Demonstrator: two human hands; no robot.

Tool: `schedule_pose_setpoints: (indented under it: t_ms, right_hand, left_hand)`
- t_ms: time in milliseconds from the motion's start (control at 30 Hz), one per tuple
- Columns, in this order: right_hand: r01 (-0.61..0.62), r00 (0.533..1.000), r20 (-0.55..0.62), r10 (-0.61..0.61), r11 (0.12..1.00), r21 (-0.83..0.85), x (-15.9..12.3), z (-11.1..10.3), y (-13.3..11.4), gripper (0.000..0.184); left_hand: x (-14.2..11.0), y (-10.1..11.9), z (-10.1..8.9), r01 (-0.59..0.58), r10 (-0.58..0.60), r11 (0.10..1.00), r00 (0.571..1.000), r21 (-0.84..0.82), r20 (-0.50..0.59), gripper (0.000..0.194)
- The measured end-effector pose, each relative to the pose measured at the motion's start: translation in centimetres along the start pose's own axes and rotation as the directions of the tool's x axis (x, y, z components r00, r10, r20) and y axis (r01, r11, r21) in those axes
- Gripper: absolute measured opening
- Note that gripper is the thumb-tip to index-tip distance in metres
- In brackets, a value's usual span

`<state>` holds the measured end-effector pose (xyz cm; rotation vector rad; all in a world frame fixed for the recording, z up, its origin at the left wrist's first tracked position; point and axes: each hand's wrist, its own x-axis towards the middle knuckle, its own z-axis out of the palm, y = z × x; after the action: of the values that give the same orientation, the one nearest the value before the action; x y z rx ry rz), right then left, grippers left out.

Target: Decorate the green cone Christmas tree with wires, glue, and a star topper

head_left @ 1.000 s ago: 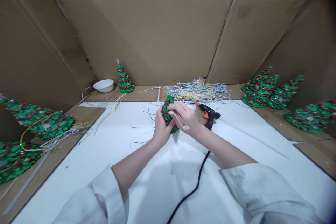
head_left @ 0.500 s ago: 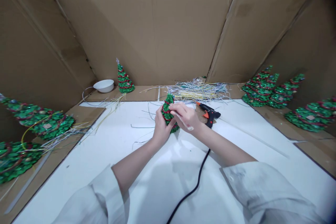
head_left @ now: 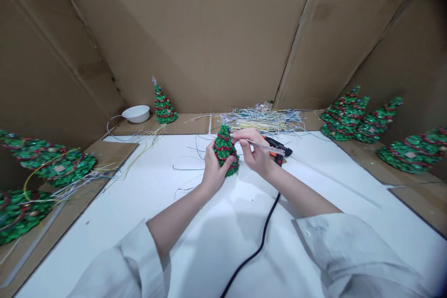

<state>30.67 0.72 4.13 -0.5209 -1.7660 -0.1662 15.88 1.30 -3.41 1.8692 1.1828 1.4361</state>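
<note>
A small green Christmas tree [head_left: 226,146] with red garland stands upright on the white table [head_left: 139,214]. My left hand [head_left: 213,167] is wrapped round its left side, the thumb across the front. My right hand [head_left: 257,153] pinches a thin, pale, clear-looking stick [head_left: 267,147], which slants from the fingertips back past the palm. Those fingertips are close to the tree's upper right side; whether they touch it I cannot tell. Just behind my right hand lies a black and orange glue gun [head_left: 279,146], partly hidden by the hand.
Behind the tree lies a heap of white and yellow wires [head_left: 265,120]. A white bowl [head_left: 136,114] and another tree [head_left: 164,104] stand back left. More trees line both sides. The glue gun's black cord [head_left: 262,242] runs toward me; a long clear rod [head_left: 335,179] lies right.
My right hand has drawn back a little to the right from the tree, showing more of its front. The stick now lies flatter. My left hand keeps its hold.
</note>
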Motion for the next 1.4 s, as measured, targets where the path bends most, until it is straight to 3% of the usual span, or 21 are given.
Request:
schedule_pose_setpoints:
  t_ms: [600, 833, 1267, 1400]
  right_hand:
    - [0.079, 0.996, 0.048, -0.076, 0.993, -0.087, -1.5, 0.9, 0.8, 0.02]
    - [0.161, 0.987, 0.043, -0.157, 0.979, -0.123, -1.6, 0.8, 0.9, 0.022]
    - [0.181, 0.983, 0.057, -0.175, 0.976, -0.124, -1.7, 1.0, 1.1, 0.024]
    - [0.129, 0.989, 0.084, -0.12, 0.984, -0.12, -1.9, 1.1, 0.9, 0.024]
  left_hand:
    - [-0.1, 0.2, 0.0, -0.024, 0.024, 1.0, 1.0, 0.003, -0.005, 0.063]
    - [-0.2, 0.1, 0.1, -0.029, 0.029, 0.999, 1.0, 0.014, -0.005, 0.065]
    - [-0.1, 0.2, 0.1, -0.035, 0.035, 0.999, 0.999, 0.016, -0.002, 0.062]
    - [-0.1, 0.3, 0.1, -0.037, 0.037, 0.999, 0.999, 0.011, -0.002, 0.061]
